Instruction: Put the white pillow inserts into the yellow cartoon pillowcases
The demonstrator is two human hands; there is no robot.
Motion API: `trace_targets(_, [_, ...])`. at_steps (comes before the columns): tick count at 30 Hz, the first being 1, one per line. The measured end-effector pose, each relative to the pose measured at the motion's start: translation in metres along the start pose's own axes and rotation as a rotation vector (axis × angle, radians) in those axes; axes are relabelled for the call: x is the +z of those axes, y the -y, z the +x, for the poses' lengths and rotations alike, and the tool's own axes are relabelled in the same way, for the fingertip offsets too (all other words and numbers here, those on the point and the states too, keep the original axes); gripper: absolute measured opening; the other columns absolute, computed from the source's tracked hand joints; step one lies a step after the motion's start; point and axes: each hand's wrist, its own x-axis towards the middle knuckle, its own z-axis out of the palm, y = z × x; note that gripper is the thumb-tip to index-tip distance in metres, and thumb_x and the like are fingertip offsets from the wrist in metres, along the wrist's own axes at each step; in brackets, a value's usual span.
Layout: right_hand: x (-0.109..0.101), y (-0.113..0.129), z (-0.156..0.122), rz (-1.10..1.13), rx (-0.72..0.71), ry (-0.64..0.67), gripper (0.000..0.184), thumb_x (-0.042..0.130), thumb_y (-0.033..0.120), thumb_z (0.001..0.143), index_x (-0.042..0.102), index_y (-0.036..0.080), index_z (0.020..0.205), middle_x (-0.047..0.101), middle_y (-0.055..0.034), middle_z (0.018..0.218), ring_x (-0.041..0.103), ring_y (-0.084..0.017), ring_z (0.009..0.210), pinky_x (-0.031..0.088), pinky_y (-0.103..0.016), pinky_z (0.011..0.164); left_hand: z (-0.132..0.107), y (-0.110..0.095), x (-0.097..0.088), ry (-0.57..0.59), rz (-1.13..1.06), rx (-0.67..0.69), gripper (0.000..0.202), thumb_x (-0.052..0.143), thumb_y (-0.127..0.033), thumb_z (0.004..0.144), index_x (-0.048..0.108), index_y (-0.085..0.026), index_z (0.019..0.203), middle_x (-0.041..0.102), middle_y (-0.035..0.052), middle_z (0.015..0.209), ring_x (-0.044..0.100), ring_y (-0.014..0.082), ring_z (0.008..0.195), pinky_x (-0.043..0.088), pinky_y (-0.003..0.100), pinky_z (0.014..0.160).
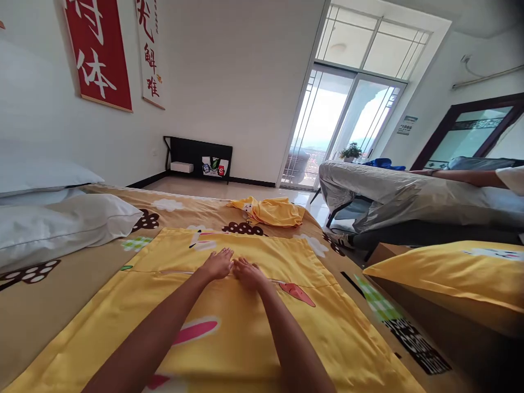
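A yellow pillowcase (pixel 135 305) with printed rabbit and carrot motifs lies spread flat on a brown patterned bed sheet (pixel 33 311). A slit-like seam runs across its upper part. My left hand (pixel 219 263) rests on the cloth at this seam, fingers stretched out. Right beside it, my right hand (pixel 249 273) lies on the fabric with its fingers extended and slightly bent. The two hands nearly touch at the fingertips, and neither holds anything that I can see. Farther back on the bed is a crumpled yellow cloth (pixel 274 212).
White pillows (pixel 73 224) lie at the left. On the right, a yellow pillow (pixel 450 273) rests on a cardboard box (pixel 387 252). Beyond it stands a plastic-covered table (pixel 380 188), where another person's arm (pixel 462 178) reaches in. A black shelf (pixel 196 150) stands by the wall.
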Motion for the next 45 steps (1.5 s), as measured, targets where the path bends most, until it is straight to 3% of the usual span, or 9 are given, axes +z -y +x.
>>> trace_targets(11, [0.002, -0.140, 0.081, -0.026, 0.278, -0.016, 0.065, 0.023, 0.058, 0.095, 0.014, 0.031, 0.153, 0.006, 0.0035, 0.160, 0.003, -0.016, 0.147, 0.006, -0.048, 0.117, 0.076, 0.160, 0.021, -0.134, 0.058, -0.320, 0.062, 0.027, -0.050, 0.095, 0.023, -0.027, 0.152, 0.013, 0.0033, 0.160, 0.013, 0.0238, 0.148, 0.013, 0.052, 0.117])
trace_targets(19, [-0.007, -0.235, 0.059, -0.236, 0.623, -0.103, 0.068, 0.018, 0.058, 0.095, 0.010, 0.025, 0.154, 0.003, 0.0004, 0.160, 0.001, -0.017, 0.147, 0.004, -0.051, 0.117, 0.059, 0.276, 0.012, -0.290, 0.045, -0.589, 0.068, 0.035, -0.057, 0.089, 0.034, -0.024, 0.149, 0.024, 0.0090, 0.158, 0.018, 0.0342, 0.145, 0.017, 0.063, 0.113])
trace_targets(22, [-0.015, -0.232, 0.061, -0.350, 0.670, -0.101, 0.066, 0.020, 0.053, 0.096, 0.017, 0.019, 0.153, 0.011, -0.0067, 0.160, 0.010, -0.023, 0.147, 0.004, -0.055, 0.116, 0.053, 0.277, 0.008, -0.402, 0.069, -0.583, 0.063, 0.041, -0.052, 0.087, 0.045, -0.023, 0.143, 0.030, 0.0116, 0.155, 0.023, 0.0393, 0.143, 0.023, 0.066, 0.111])
trace_targets(25, [-0.024, -0.191, 0.071, -0.444, 0.608, -0.116, 0.061, 0.031, 0.035, 0.096, 0.022, 0.015, 0.152, 0.016, -0.0116, 0.158, 0.008, -0.023, 0.147, -0.004, -0.053, 0.116, 0.052, 0.250, -0.010, -0.534, 0.097, -0.524, 0.060, 0.041, -0.040, 0.088, 0.042, -0.021, 0.145, 0.027, 0.0136, 0.156, 0.018, 0.0412, 0.144, 0.021, 0.070, 0.108])
trace_targets(29, [-0.007, -0.088, 0.078, -0.249, 0.174, -0.136, 0.061, 0.032, 0.037, 0.097, 0.016, 0.021, 0.154, 0.016, -0.0081, 0.159, 0.009, -0.020, 0.147, 0.007, -0.051, 0.116, 0.053, 0.173, -0.017, -0.585, 0.072, -0.231, 0.056, 0.037, -0.038, 0.092, 0.039, -0.023, 0.146, 0.029, 0.0076, 0.156, 0.024, 0.0295, 0.144, 0.023, 0.059, 0.113])
trace_targets(34, [0.036, 0.002, 0.080, 0.005, -0.386, -0.060, 0.048, 0.029, 0.045, 0.100, 0.036, 0.033, 0.146, 0.033, -0.0016, 0.154, 0.028, -0.016, 0.142, 0.018, -0.040, 0.115, 0.051, 0.101, 0.031, -0.329, -0.050, 0.244, 0.052, 0.027, -0.036, 0.098, 0.035, -0.025, 0.148, 0.034, 0.0056, 0.154, 0.030, 0.0188, 0.142, 0.027, 0.043, 0.115])
trace_targets(37, [0.030, -0.022, 0.084, -0.022, -0.325, -0.039, 0.053, 0.030, 0.052, 0.098, 0.034, 0.034, 0.147, 0.032, -0.0015, 0.154, 0.028, -0.016, 0.142, 0.020, -0.037, 0.115, 0.051, 0.121, 0.042, -0.181, -0.084, 0.108, 0.052, 0.027, -0.042, 0.098, 0.038, -0.028, 0.146, 0.032, 0.0044, 0.155, 0.029, 0.0201, 0.143, 0.024, 0.044, 0.116])
trace_targets(41, [0.000, -0.110, 0.075, -0.121, 0.076, -0.021, 0.057, 0.021, 0.055, 0.098, 0.025, 0.033, 0.151, 0.017, 0.0023, 0.159, 0.014, -0.014, 0.146, 0.015, -0.038, 0.117, 0.049, 0.165, 0.026, -0.185, -0.017, -0.258, 0.059, 0.033, -0.049, 0.094, 0.030, -0.030, 0.149, 0.019, 0.0031, 0.159, 0.019, 0.0247, 0.146, 0.018, 0.051, 0.116])
trace_targets(45, [-0.016, -0.192, 0.029, -0.176, 0.403, -0.056, 0.060, 0.020, 0.048, 0.098, 0.020, 0.023, 0.153, 0.013, -0.0030, 0.159, 0.012, -0.018, 0.147, 0.014, -0.045, 0.117, 0.049, 0.173, 0.022, -0.221, 0.032, -0.340, 0.059, 0.031, -0.047, 0.094, 0.025, -0.032, 0.151, 0.019, 0.0021, 0.159, 0.018, 0.0243, 0.147, 0.017, 0.052, 0.116])
